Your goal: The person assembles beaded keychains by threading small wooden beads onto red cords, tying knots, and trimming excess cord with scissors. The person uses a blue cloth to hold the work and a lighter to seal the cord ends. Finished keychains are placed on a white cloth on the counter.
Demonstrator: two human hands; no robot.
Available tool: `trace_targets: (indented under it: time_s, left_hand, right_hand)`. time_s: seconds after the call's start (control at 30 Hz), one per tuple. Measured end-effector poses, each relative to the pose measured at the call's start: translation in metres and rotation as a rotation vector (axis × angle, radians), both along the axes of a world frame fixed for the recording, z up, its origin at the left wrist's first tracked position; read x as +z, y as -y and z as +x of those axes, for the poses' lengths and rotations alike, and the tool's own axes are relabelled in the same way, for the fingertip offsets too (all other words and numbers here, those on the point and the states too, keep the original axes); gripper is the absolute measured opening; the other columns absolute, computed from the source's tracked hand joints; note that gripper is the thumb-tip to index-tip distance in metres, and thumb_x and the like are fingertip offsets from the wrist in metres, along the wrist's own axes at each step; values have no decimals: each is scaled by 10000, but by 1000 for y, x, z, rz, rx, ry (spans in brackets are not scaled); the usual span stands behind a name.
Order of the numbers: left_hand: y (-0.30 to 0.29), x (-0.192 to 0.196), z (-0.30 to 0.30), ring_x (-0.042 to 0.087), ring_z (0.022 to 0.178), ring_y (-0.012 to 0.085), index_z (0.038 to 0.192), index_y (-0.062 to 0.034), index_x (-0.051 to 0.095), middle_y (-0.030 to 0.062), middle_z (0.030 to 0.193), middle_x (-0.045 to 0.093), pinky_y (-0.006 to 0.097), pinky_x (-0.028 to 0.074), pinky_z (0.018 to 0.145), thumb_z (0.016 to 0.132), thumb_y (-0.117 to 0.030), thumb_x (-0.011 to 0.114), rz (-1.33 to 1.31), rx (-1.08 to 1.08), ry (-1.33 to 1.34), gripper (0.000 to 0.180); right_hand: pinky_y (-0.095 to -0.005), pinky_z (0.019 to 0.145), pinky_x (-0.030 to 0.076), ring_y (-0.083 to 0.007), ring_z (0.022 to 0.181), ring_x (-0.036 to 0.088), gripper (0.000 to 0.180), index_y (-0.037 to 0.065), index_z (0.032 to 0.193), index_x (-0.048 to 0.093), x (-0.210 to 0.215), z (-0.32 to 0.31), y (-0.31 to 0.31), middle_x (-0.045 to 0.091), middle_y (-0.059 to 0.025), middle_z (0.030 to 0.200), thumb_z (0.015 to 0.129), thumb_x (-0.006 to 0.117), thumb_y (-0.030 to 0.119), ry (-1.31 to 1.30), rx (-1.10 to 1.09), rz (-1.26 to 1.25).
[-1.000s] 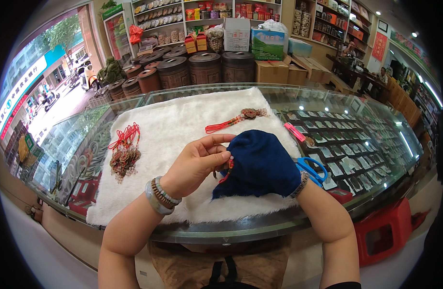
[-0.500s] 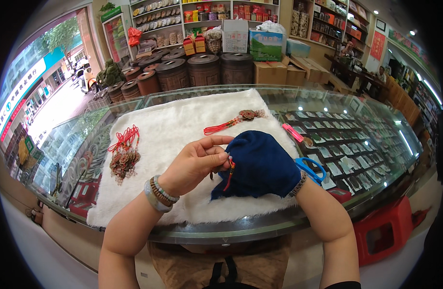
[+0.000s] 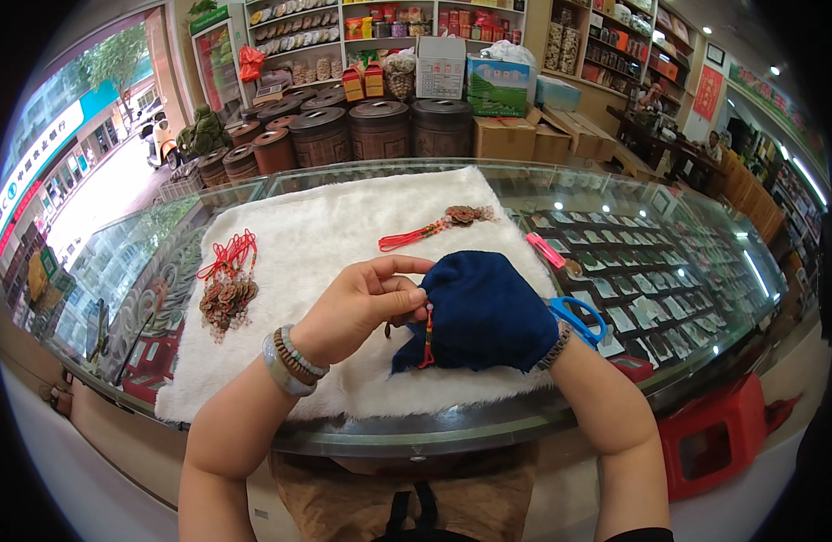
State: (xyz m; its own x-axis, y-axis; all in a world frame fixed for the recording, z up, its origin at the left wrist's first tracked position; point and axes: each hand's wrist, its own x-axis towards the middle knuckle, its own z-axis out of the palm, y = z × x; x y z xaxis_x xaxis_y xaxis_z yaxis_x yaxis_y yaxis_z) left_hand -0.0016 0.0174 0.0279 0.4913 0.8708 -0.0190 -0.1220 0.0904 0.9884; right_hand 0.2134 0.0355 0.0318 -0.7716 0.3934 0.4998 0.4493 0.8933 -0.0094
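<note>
Between the thumb and fingers of my left hand (image 3: 371, 300) is a small beaded charm (image 3: 428, 336) on a red cord, its tail hanging down in front of a dark blue cloth (image 3: 488, 312). That cloth covers my right hand completely, so its fingers are hidden; only the right wrist (image 3: 574, 361) with a beaded bracelet shows. Both hands are held over a white fluffy mat (image 3: 298, 217). On the mat's left side lies a heap of coin charms (image 3: 228, 303) with red cords. Toward its far right edge rests a smaller bunch of coin charms (image 3: 461, 215).
Blue-handled scissors (image 3: 578, 321) lie just right of the cloth, beyond them a pink tool (image 3: 546, 250). The mat sits on a glass display case (image 3: 416, 443) holding rows of small pieces. A red stool (image 3: 714, 438) stands at the right. Brown lidded drums (image 3: 380, 131) line the far side.
The blue cloth has shifted slightly down at its top. The charm's red tail, slanted before, now hangs straighter. My left hand keeps its pinch.
</note>
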Motion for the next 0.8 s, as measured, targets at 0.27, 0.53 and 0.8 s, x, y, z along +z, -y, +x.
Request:
trace_targets:
  time_s: [0.27,0.53,0.8]
  left_hand:
    - [-7,-7,-4,674,928,124,1386,-9,542,46,1037,701,259,536,871,1000,-71,649,-68,-70,149,405]
    - [-5,-7,-3,684,903,109,1382,-13,535,58,1055,728,236,535,815,996,-66,654,-77,-69,109,408]
    - [-3,-6,-1,678,908,95,1420,-21,521,29,997,712,201,509,756,998,-58,648,-38,-14,66,442]
  right_hand:
    - [-433,670,535,-328,771,674,156,109,781,682,0,4,-4,682,-113,800,861,721,236,-87,89,-42]
    - [-433,690,532,-334,782,669,189,84,764,666,3,5,-3,665,-137,772,862,721,237,-37,74,-66]
    - [-436,707,540,-329,800,673,146,87,783,678,-3,4,-4,682,-126,810,855,712,209,-55,60,-55]
